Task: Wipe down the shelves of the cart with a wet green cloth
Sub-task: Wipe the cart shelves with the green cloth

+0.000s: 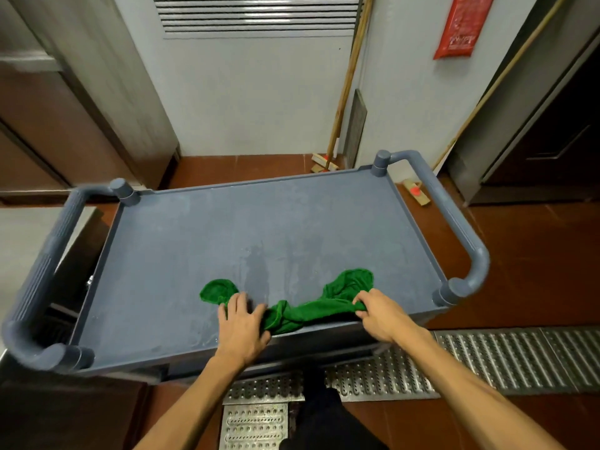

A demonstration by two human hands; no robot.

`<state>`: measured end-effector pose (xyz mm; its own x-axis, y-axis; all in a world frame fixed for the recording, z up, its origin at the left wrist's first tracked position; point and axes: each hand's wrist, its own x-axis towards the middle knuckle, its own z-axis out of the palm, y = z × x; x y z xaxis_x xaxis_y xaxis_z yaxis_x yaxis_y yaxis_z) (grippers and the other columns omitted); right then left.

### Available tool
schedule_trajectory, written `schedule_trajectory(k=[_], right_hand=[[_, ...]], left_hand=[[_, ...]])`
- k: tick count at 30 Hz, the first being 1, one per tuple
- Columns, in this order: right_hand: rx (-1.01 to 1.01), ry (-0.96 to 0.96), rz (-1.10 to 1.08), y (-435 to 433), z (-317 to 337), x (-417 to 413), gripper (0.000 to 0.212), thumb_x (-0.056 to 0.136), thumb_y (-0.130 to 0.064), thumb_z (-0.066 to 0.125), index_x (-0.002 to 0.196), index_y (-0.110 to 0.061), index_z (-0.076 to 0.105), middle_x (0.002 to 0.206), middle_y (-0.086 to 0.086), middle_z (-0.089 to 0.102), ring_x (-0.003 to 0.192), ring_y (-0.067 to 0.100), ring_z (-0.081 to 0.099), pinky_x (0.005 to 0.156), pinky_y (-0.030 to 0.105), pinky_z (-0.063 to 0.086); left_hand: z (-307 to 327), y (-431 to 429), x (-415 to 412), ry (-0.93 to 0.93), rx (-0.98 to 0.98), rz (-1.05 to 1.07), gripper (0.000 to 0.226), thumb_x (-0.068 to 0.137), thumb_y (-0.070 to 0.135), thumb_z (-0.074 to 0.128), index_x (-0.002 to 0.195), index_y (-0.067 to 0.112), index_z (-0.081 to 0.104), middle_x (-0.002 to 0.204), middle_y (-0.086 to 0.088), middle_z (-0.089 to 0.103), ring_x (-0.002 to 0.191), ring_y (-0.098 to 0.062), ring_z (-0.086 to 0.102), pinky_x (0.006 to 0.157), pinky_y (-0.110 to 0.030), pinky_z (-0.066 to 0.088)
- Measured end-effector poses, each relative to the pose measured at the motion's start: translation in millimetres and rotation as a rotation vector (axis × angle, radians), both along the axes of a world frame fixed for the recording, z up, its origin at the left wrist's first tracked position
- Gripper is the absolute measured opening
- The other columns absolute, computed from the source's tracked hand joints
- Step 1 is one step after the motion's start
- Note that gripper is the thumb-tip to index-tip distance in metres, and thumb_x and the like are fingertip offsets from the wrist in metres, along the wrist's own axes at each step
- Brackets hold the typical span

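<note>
Along the near edge of the top shelf (259, 222) lies the green cloth (302, 313), twisted into a rope whose long axis runs left to right, parallel to that edge. The left hand (242, 323) lies flat on its left part, fingers spread, grip released. The right hand (376, 311) has a clenched grip on the right end. Both ends fan away from the person, so spreading the cloth out probably comes first.

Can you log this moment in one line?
left hand: flat on green cloth | right hand: pinches it | top shelf: wet streaks
</note>
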<state>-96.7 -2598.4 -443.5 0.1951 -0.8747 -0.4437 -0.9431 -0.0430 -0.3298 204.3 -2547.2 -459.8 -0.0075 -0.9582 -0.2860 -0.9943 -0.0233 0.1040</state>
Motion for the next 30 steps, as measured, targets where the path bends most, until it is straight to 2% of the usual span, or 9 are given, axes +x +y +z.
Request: schedule_trajectory(k=[3, 6, 10, 12, 16, 22, 25, 28, 30], right_hand=[[-0.037, -0.052, -0.034, -4, 1, 1, 0.026, 0.097, -0.024, 0.054, 0.123, -0.022, 0.054, 0.120, 0.006, 0.050, 0.107, 0.028, 0.057, 0.087, 0.033, 0.045], [-0.035, -0.079, -0.023, -8, 1, 7, 0.025, 0.096, -0.024, 0.056, 0.121, -0.023, 0.054, 0.118, 0.004, 0.048, 0.107, 0.027, 0.057, 0.087, 0.034, 0.046], [-0.002, -0.116, 0.042, -11, -4, 20, 0.047, 0.093, -0.032, 0.061, 0.136, -0.026, 0.047, 0.126, 0.006, 0.047, 0.116, 0.029, 0.054, 0.098, 0.036, 0.045], [0.009, -0.093, 0.087, -13, -7, 27, 0.063, 0.089, -0.029, 0.062, 0.147, -0.031, 0.035, 0.127, 0.007, 0.043, 0.117, 0.030, 0.053, 0.099, 0.036, 0.045], [-0.018, -0.015, 0.160, -17, -16, 38, 0.076, 0.088, -0.026, 0.057, 0.153, -0.037, 0.019, 0.126, 0.009, 0.038, 0.109, 0.033, 0.056, 0.088, 0.038, 0.049], [-0.128, 0.025, 0.271, -32, -26, 40, 0.066, 0.089, -0.049, 0.061, 0.145, -0.034, 0.032, 0.121, 0.005, 0.045, 0.106, 0.027, 0.060, 0.081, 0.037, 0.051], [-0.111, -0.057, 0.258, -44, -28, 37, 0.083, 0.082, -0.062, 0.062, 0.151, -0.041, 0.021, 0.120, 0.002, 0.052, 0.109, 0.025, 0.060, 0.082, 0.035, 0.049], [-0.106, -0.233, 0.194, -53, -19, 36, 0.090, 0.076, -0.054, 0.064, 0.152, -0.048, 0.015, 0.109, 0.001, 0.068, 0.103, 0.024, 0.064, 0.075, 0.032, 0.047], [-0.145, -0.353, 0.151, -57, -11, 39, 0.073, 0.075, -0.043, 0.060, 0.145, -0.045, 0.037, 0.100, 0.005, 0.073, 0.097, 0.028, 0.067, 0.073, 0.033, 0.049]], left_hand=[[3, -1, 4, -0.018, 0.102, 0.103, 0.065, 0.088, 0.056, 0.060, 0.147, 0.044, 0.036, 0.164, -0.025, -0.004, 0.152, -0.042, 0.006, 0.117, -0.055, 0.020], [4, -4, 10, 0.069, 0.225, 0.155, 0.057, 0.091, 0.055, 0.059, 0.144, 0.035, 0.048, 0.162, -0.029, -0.009, 0.145, -0.046, 0.029, 0.115, -0.045, 0.034], [4, -8, 3, 0.092, 0.211, 0.205, 0.051, 0.092, 0.051, 0.058, 0.132, 0.018, 0.052, 0.161, -0.030, 0.002, 0.138, -0.047, 0.037, 0.109, -0.044, 0.040], [7, -11, -3, 0.129, 0.197, 0.269, 0.050, 0.094, 0.049, 0.056, 0.126, 0.011, 0.050, 0.158, -0.029, 0.018, 0.135, -0.046, 0.039, 0.107, -0.045, 0.040], [24, -23, -19, 0.467, 0.051, 0.549, 0.031, 0.096, 0.037, 0.057, 0.080, 0.013, 0.047, 0.105, -0.021, 0.064, 0.103, -0.038, 0.060, 0.081, -0.038, 0.042], [56, -55, -57, 0.873, 0.016, 0.756, 0.024, 0.092, 0.024, 0.060, 0.070, 0.017, 0.055, 0.068, 0.001, 0.057, 0.073, -0.020, 0.052, 0.065, -0.034, 0.040], [68, -62, -77, 1.024, 0.055, 0.790, 0.018, 0.078, 0.035, 0.061, 0.072, 0.017, 0.060, 0.067, 0.003, 0.059, 0.070, -0.016, 0.052, 0.064, -0.032, 0.042], [74, -64, -89, 1.164, 0.062, 0.836, 0.025, 0.068, 0.040, 0.058, 0.074, 0.018, 0.068, 0.070, 0.004, 0.068, 0.069, -0.012, 0.060, 0.067, -0.033, 0.048], [78, -68, -91, 1.239, 0.050, 0.896, 0.021, 0.073, 0.039, 0.060, 0.073, 0.024, 0.075, 0.071, 0.006, 0.072, 0.068, -0.010, 0.066, 0.066, -0.032, 0.053]])
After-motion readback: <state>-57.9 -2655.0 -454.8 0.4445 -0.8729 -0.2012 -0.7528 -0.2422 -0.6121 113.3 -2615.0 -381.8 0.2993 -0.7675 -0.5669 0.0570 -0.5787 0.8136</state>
